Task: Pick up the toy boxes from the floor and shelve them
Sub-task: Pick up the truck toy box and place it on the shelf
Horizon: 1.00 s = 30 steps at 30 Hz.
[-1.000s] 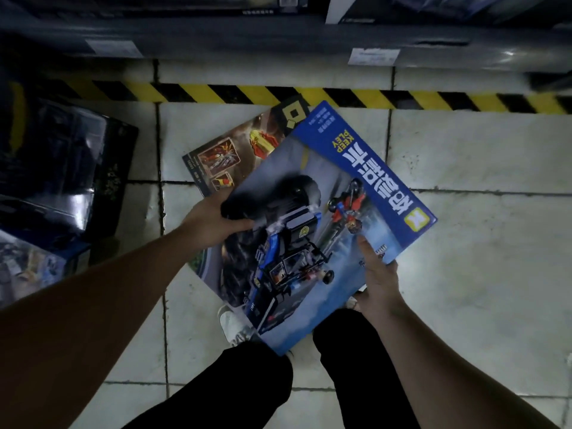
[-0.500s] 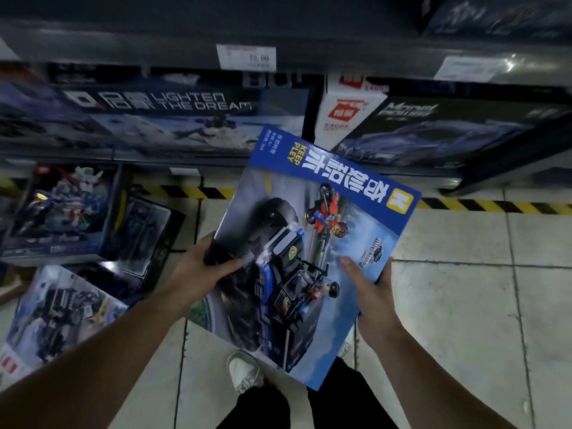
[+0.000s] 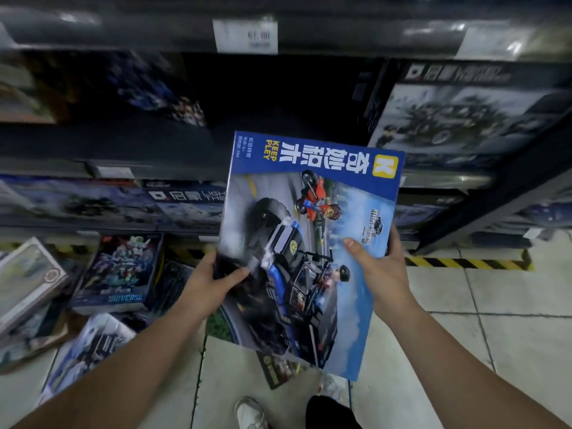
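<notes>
blue toy box (image 3: pixel 309 243): header reads upside down from here, yellow "KEEP PLEY", big white Chinese characters, yellow square with "K"
price tag (image 3: pixel 245 35) on upper shelf edge (image 3: pixel 123 32): roughly "67.00", blurred
floor box (image 3: pixel 120 274) at left: "UNIVERSE"
lower shelf box (image 3: pixel 185 196): partial "LIGH" / "THE"

- The blue toy box (image 3: pixel 309 243) is large and flat. Its front shows a dark police truck, a rider on a red motorbike and a blue band reading "KEEP PLEY".
- It is held tilted above the floor (image 3: pixel 510 335), band end far, with the left hand (image 3: pixel 210 283) on its left edge and the right hand (image 3: pixel 380 274) on its right edge, thumbs on the front.
- A robot box (image 3: pixel 120 274) marked "UNIVERSE" sits on the left of the floor.
- A pale box (image 3: pixel 28 280) lies tilted at the far left.
- A small dark box (image 3: pixel 278 370) lies under the held one, partly hidden.
</notes>
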Available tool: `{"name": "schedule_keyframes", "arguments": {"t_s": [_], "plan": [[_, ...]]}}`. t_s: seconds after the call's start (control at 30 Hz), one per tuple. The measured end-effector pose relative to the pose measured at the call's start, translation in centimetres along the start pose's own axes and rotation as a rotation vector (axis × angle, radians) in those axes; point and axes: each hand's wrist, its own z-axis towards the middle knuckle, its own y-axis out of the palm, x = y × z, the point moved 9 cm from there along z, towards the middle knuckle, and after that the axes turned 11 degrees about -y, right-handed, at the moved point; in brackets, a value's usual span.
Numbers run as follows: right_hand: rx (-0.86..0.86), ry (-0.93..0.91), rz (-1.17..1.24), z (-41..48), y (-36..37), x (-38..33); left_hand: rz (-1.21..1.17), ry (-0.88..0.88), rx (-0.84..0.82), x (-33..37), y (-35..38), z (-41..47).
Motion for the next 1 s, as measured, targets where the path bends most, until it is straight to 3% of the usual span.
{"name": "schedule_keyframes", "arguments": {"t_s": [0.6, 0.87, 1.0], "plan": [[-0.17, -0.418, -0.042, -4.6, 2.4, -35.1, -0.026, 0.387, 0.109, 21.5, -9.0, -18.8], [-0.347, -0.668, -0.169, -7.8, 5.3, -48.5, -0.073, 0.426, -0.001, 26.8, -12.3, -23.7], [-0.452, -0.758, -0.315, -9.3, 6.8, -53.0, -0.135, 0.533, 0.153, 29.9, -16.9, -26.7]]}}
